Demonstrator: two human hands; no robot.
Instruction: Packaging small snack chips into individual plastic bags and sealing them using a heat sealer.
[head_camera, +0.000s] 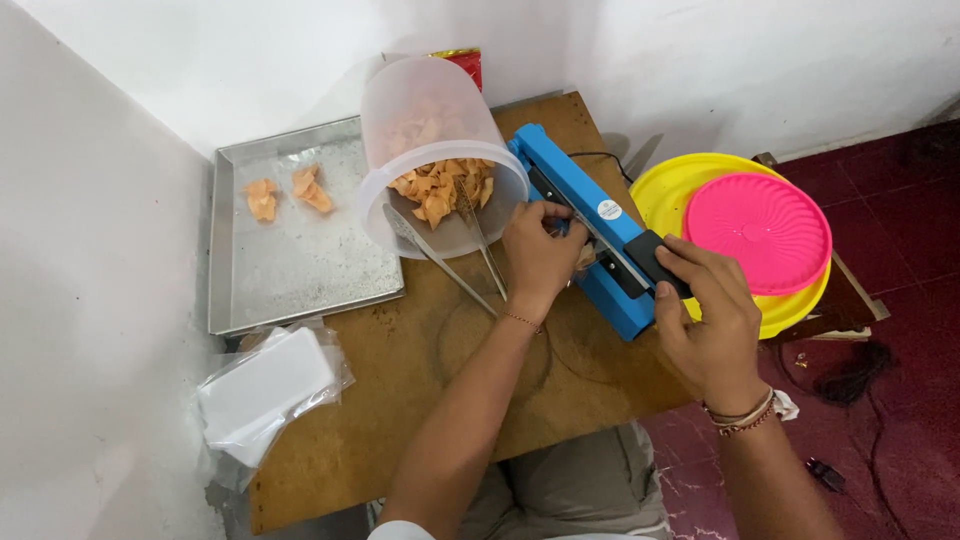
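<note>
Seated at a low wooden table (400, 400), knees under its near edge.

My right hand (705, 320) lies on the black handle (655, 258) of the blue sealer (590, 235). Fingers curl over the handle end, thumb alongside, pressed together on it. I judge the arm is pushed down, since that end gives the most leverage.

My left hand (540, 250) sits just beside the sealer's far side, fingertips pinched on something small and clear at the bar. It looks like a bag (585, 255), only a sliver of it showing between hand and sealer. Holding it there keeps its mouth flat across the bar. My wrist crosses the tongs.

The tongs (450, 255) lie with handles toward me and tips inside the tub, within easy reach of my left hand.

To the near left, a stack of empty clear bags (265, 390) hangs off the table's edge.

Further out, the clear tub (440, 160) lies tipped on its side, mouth facing me, orange chips (440, 185) pooled at the lip so the tongs can get at them.

Left of it, a metal tray (300, 270) holds two small filled packets (285, 192) at its far end, well apart from the sealer.

To the right, on a separate stand, a pink lid (760, 225) rests on a yellow one (665, 190).
</note>
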